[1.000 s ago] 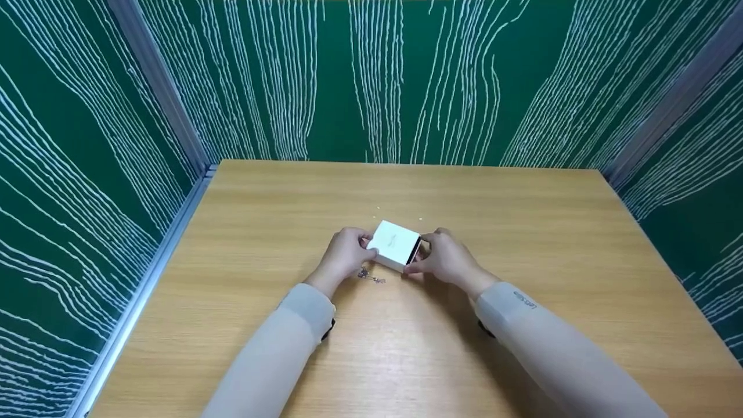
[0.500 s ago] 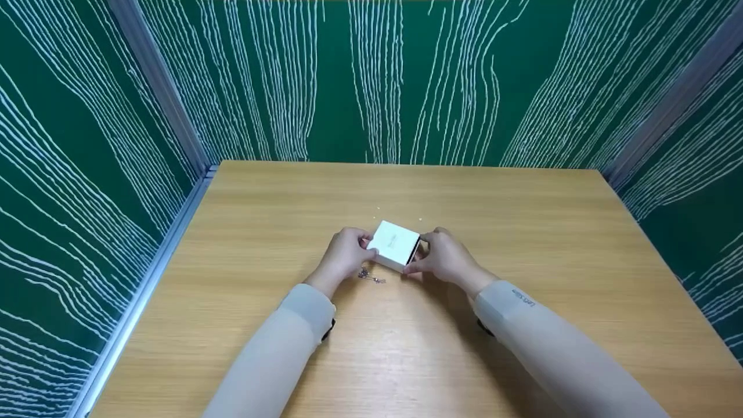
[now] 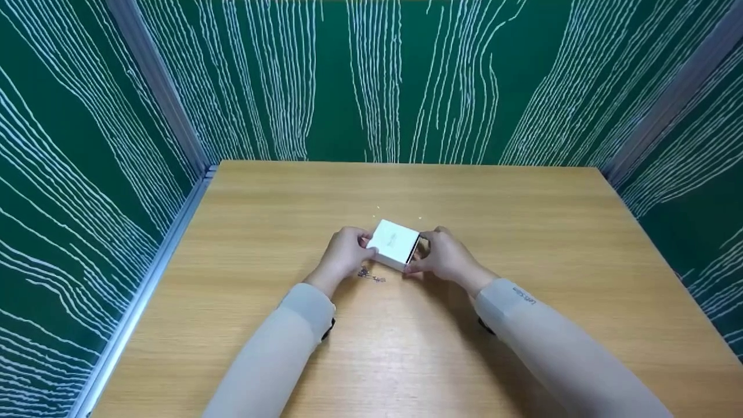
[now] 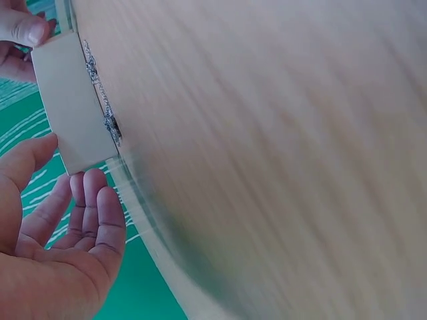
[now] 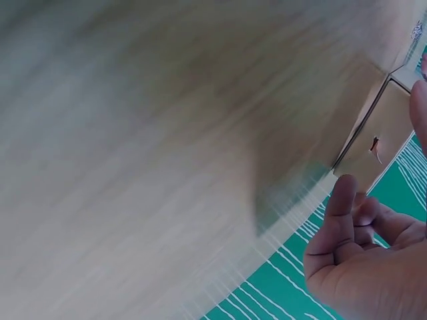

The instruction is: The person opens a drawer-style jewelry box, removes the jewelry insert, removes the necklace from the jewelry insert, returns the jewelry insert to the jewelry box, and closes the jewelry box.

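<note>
A small white box (image 3: 393, 241) with faint lettering on top sits on the table between both hands. My left hand (image 3: 343, 254) grips its left end between thumb and fingers. At the opposite end, my right hand (image 3: 446, 255) holds the box's edges with thumb and fingers. The right wrist view shows an inner drawer (image 5: 383, 127) in that end, with a small hole and a short ribbon. A thin dark gap runs along the drawer's edge. Just in front of the box lies a silvery chain-like piece of jewellery (image 4: 103, 97). What the box contains is hidden.
The wooden table (image 3: 371, 348) meets green panels (image 3: 331, 104) with white wavy lines at the back and sides. Several tiny pale specks lie behind the box. A metal frame rail (image 3: 139, 290) runs along the table's left edge.
The dark gap at the box's right end has narrowed a little as the drawer has slid further in. Both hands keep nearly the same place, and the jewellery has not moved.
</note>
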`<state>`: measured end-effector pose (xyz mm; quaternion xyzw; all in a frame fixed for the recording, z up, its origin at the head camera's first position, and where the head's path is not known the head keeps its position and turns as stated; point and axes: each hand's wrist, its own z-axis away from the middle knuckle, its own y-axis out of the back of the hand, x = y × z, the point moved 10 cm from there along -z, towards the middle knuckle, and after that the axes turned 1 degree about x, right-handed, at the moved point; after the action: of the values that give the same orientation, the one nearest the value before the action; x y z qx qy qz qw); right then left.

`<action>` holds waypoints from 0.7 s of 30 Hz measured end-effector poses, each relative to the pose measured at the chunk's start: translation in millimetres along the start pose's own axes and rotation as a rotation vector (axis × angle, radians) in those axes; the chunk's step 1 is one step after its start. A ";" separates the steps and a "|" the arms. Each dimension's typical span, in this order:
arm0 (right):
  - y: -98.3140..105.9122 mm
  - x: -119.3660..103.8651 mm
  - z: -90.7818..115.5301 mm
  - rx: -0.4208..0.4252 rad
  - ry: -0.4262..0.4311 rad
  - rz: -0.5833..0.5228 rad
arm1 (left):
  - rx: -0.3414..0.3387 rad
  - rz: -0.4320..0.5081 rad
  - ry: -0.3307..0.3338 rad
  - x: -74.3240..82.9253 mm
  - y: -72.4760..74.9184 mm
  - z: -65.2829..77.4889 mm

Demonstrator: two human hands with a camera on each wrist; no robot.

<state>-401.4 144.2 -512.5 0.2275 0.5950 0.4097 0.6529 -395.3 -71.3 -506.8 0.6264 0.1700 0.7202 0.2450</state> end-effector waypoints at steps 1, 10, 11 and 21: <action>0.0 0.9 0.6 -0.006 -0.001 0.001 | 0.000 0.001 0.001 -0.4 -0.3 0.0; 5.3 8.7 3.2 0.002 0.000 0.016 | 0.014 0.006 -0.001 -1.3 1.8 -1.1; 5.5 9.8 3.4 0.005 -0.001 0.014 | 0.016 0.002 -0.005 -1.3 2.0 -1.0; 4.9 11.4 6.2 0.036 0.023 -0.027 | 0.020 0.004 -0.015 -1.2 -0.8 0.5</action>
<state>-397.2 157.3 -514.2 0.2263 0.6128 0.3930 0.6472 -394.6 -71.3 -508.2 0.6345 0.1742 0.7142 0.2386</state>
